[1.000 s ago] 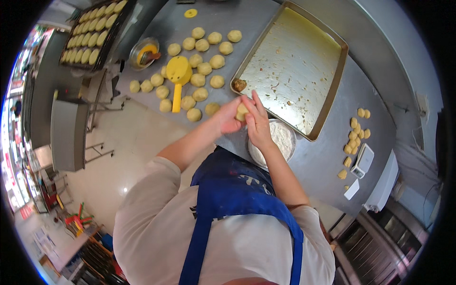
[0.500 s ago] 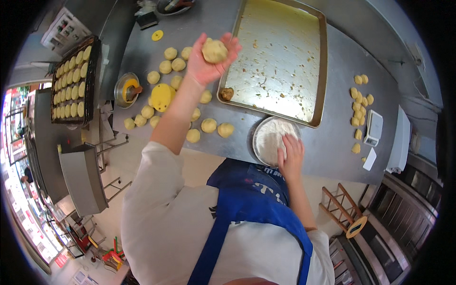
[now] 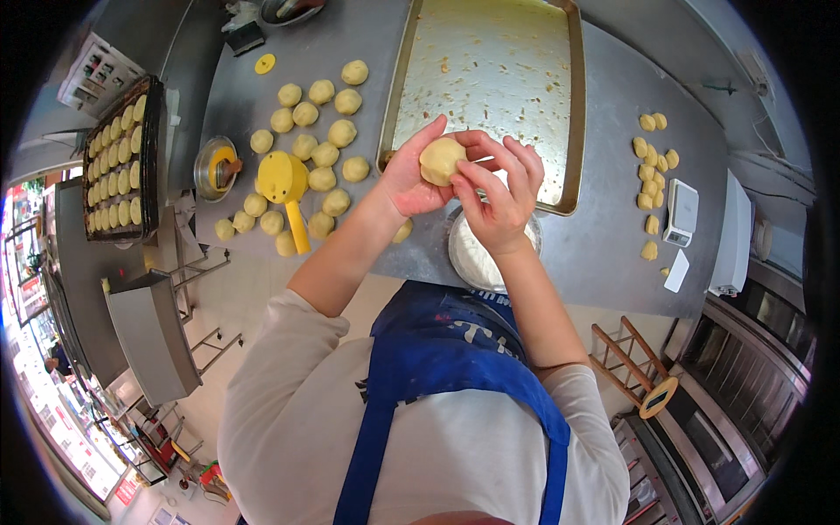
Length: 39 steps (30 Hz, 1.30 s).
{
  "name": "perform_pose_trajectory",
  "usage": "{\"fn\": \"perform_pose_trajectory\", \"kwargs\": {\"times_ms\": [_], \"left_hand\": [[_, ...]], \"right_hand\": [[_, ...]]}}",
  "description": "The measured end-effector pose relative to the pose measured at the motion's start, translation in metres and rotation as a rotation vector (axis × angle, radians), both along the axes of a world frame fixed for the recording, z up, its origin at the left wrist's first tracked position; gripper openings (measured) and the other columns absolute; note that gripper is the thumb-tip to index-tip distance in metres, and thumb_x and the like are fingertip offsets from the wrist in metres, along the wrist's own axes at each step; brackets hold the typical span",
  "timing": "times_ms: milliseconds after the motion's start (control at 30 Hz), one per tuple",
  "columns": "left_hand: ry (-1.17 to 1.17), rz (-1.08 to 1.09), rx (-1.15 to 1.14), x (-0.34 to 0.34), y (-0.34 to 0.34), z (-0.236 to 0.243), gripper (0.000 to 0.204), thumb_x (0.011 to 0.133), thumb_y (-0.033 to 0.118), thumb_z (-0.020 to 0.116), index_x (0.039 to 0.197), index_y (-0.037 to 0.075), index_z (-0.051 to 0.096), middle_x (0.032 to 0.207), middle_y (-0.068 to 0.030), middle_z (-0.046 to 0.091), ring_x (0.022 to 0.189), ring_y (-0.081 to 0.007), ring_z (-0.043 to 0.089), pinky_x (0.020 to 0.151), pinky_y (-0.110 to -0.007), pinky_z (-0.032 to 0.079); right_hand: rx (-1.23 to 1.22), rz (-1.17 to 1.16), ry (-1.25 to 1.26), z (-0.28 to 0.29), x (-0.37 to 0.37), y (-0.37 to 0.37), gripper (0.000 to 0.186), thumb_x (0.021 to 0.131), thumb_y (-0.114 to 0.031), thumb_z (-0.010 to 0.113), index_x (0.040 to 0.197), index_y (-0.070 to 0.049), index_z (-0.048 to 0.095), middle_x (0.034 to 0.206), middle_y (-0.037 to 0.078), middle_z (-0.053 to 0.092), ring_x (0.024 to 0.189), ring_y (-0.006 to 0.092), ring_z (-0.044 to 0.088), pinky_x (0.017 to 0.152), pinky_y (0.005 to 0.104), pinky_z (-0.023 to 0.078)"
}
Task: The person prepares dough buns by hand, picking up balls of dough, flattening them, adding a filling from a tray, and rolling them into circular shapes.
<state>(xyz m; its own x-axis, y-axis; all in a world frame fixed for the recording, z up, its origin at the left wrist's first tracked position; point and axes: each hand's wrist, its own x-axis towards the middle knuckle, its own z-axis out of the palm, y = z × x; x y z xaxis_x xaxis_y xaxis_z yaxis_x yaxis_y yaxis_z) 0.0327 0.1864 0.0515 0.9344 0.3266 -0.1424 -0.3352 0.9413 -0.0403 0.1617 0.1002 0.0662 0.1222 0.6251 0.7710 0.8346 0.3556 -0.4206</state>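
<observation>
In my left hand [image 3: 408, 181] lies a smooth, pale yellow dough ball [image 3: 441, 161], cupped by the palm and fingers. My right hand [image 3: 506, 194] pinches the ball's right edge between thumb and fingertips. Both hands are raised over the near edge of a large metal baking tray [image 3: 490, 74], which is greasy and dotted with brown crumbs. Below my right hand is a round bowl [image 3: 457, 254] of white flour, partly hidden by that hand. To the left, several dough balls [image 3: 342, 133] rest on the steel table around a yellow plastic tool [image 3: 284, 178] with small holes and a handle.
Far left, a dark tray [image 3: 150, 166] holds rows of pale rounds. A metal bowl [image 3: 203, 169] with yellow liquid and a brush stands at the table's left. Small dough pieces [image 3: 649, 174], a white scale [image 3: 682, 213] and a white card [image 3: 676, 271] lie right. A wooden stool [image 3: 658, 398] stands below.
My right hand has left the flour bowl and come up to the dough ball. My left hand has moved right and nearer with the ball, uncovering more dough balls and the yellow handle.
</observation>
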Motion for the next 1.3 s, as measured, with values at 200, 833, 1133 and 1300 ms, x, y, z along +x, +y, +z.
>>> {"fn": "perform_pose_trajectory", "kwargs": {"times_ms": [200,833,1133,1300], "left_hand": [[0.119,0.040,0.079,-0.001,-0.003,0.000,0.055,0.099,0.046,0.037,0.125,0.000,0.051,0.136,-0.0201,0.047,0.130,-0.0340,0.042,0.102,-0.045,0.043],[1.446,0.846,1.233,-0.082,0.173,-0.046,0.034,0.095,0.033,0.047,0.108,0.004,0.061,0.107,-0.0129,0.063,0.099,-0.0244,0.059,0.089,-0.034,0.046],[1.169,0.261,1.207,-0.005,0.045,-0.051,0.038,0.096,0.030,0.053,0.122,0.003,0.059,0.119,-0.0074,0.062,0.116,-0.0197,0.055,0.100,-0.029,0.040],[0.312,-0.266,-0.024,0.079,-0.103,-0.050,0.054,0.100,0.038,0.039,0.136,-0.003,0.042,0.139,-0.0189,0.047,0.130,-0.0301,0.044,0.111,-0.041,0.031]], "right_hand": [[-0.009,0.026,0.019,0.002,0.002,0.001,0.020,0.068,-0.017,0.078,0.085,-0.015,0.068,0.120,0.007,0.059,0.112,0.0303,0.049,0.095,0.0449,0.038],[-0.656,-0.100,-0.089,-0.075,0.030,-0.122,0.044,0.079,-0.020,0.069,0.118,-0.004,0.060,0.124,0.013,0.058,0.118,0.0307,0.052,0.102,0.0465,0.036],[-0.752,0.016,-0.108,-0.093,0.044,-0.184,0.039,0.080,-0.026,0.068,0.113,-0.007,0.061,0.117,0.008,0.062,0.113,0.0229,0.056,0.104,0.0453,0.035],[-0.344,0.202,0.099,-0.050,0.059,-0.140,0.035,0.073,-0.016,0.071,0.106,-0.006,0.066,0.108,0.011,0.066,0.104,0.0279,0.061,0.095,0.0441,0.043]]}}
